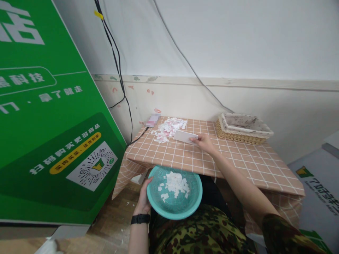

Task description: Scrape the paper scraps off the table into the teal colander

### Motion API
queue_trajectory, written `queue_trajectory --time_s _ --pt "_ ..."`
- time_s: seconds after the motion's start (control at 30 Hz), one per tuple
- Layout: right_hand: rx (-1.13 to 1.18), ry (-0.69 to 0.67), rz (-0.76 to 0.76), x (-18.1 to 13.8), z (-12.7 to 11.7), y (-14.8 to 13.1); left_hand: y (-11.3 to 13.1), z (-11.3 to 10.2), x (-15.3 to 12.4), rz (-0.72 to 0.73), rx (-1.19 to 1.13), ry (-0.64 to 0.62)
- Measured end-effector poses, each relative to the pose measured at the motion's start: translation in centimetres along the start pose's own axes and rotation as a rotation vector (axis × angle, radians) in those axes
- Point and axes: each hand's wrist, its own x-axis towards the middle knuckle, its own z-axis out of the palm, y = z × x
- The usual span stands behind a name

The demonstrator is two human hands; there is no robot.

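Observation:
My left hand [144, 197] is closed on the left rim of a turquoise plastic colander [196, 201], held below the table's front edge. Small torn bits of white paper [177, 182] lie in the colander. Over the table, my right hand [203, 142] grips the right end of a flat, pale, rectangular piece [184, 136]; I cannot tell exactly what it is. Its left end comes close to a heap of white and pinkish paper scraps [169, 128] on the checked tablecloth.
The table has a brown checked tablecloth [238, 158]. A cloth-lined wicker basket [242, 137] stands at its back right. A blurred pinkish object [153, 120] with a black cable sits at the back left. A green sign [60, 116] stands left; cables [116, 53] hang along the wall.

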Motion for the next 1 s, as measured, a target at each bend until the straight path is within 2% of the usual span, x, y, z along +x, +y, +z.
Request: queue_trajectory --time_s 0.13,0.33,0.4,0.6,1.0 --pt "-0.015 0.039 0.024 -0.1 0.9 -0.1 0.1 0.1 -0.1 -0.016 0.009 -0.010" --pt "-0.029 -0.065 -0.018 -0.1 2.2 -0.9 0.1 0.2 -0.2 -0.008 0.006 0.012" --pt "-0.027 -0.062 -0.015 0.0 1.9 -0.8 0.1 0.2 -0.2 -0.020 0.000 0.000" --pt "-0.117 0.103 0.048 0.4 0.5 0.3 -0.1 -0.3 0.2 -0.008 0.013 0.007" --pt "-0.159 0.069 0.065 1.2 0.7 -0.1 -0.1 -0.7 0.4 -0.005 0.010 -0.021"
